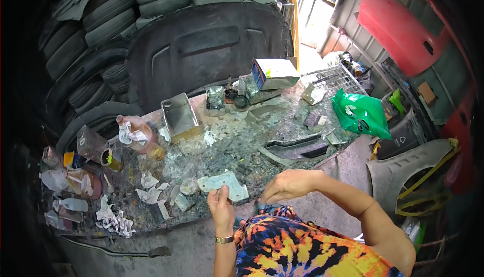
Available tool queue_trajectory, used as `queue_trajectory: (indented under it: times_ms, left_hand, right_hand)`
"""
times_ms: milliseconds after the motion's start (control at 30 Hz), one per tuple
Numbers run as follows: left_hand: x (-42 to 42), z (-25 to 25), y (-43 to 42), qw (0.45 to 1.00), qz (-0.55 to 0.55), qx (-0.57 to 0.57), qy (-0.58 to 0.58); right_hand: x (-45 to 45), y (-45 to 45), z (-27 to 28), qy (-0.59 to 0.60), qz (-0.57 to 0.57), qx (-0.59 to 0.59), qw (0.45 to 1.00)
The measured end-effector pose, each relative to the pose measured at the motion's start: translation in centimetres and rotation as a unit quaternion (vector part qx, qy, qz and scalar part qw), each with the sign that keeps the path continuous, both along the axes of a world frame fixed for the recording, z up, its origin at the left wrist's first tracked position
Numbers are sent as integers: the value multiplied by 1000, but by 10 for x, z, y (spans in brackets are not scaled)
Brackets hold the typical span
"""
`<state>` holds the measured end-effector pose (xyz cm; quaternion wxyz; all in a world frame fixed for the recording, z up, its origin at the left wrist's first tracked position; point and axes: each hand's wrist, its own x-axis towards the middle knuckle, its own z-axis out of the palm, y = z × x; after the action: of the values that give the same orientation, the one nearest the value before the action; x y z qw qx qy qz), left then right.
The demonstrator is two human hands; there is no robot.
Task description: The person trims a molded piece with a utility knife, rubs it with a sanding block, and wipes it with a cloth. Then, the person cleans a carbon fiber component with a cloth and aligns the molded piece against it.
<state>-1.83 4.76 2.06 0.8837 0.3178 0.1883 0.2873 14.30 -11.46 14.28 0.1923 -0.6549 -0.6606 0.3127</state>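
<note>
My left hand (pixel 220 207) grips a flat, pale grey-green plate (pixel 229 182) with small holes, thumb on top, above the bench's front edge. To the right of the plate, my right hand (pixel 291 184) is closed with its fingers bent down in front of my shirt. Whatever it may hold is hidden. Just left of the plate, a small block (pixel 180 199) and a scraper-like piece (pixel 162 210) lie on the stained workbench (pixel 217 151). Crumpled white paper (pixel 150 190) lies beside them.
A metal tin (pixel 180 118), a dark curved trim part (pixel 295 148) and a green bag (pixel 360 113) with scissors (pixel 362 125) on it lie across the bench. Bottles and cans crowd the left side, including a clear bottle (pixel 74 205). A grey fender (pixel 408 171) stands at right.
</note>
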Motion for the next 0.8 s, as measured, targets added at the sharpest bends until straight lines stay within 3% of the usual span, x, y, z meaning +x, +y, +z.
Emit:
queue_trajectory:
  times_ms: [33, 100, 167, 267, 400, 500, 533, 567, 633, 800]
  left_hand:
    - [1, -3, 2, 1000, 17, -1, -6]
    - [1, 1, 7, 999, 49, -18, -8]
    - [0, 8, 7, 997, 76, -32, -7]
    - [-4, 14, 5, 997, 67, -42, 7]
    - [-2, 19, -5, 995, 88, -35, 26]
    - [4, 19, -10, 992, 119, -45, 19]
    - [4, 12, -9, 991, 127, -42, 15]
    - [5, 9, -10, 990, 132, -35, 20]
    - [8, 5, -14, 988, 141, -64, -4]
    - [7, 6, -22, 991, 84, -100, -23]
  right_hand:
    - [7, -5, -8, 58, 7, -23, 998]
    - [29, -9, -41, -21, -152, -68, 986]
    - [47, -8, -105, -53, -186, -109, 975]
    - [49, -7, -205, -73, -149, -126, 978]
    - [48, 1, -277, -163, -106, -56, 979]
    - [52, 11, -263, -231, -93, -4, 969]
    - [51, 17, -262, -202, -147, 71, 966]
    - [52, 25, -260, -195, -143, 77, 967]
    - [58, 47, -255, -227, -264, 99, 932]
    - [54, 77, -280, -260, -238, -62, 934]
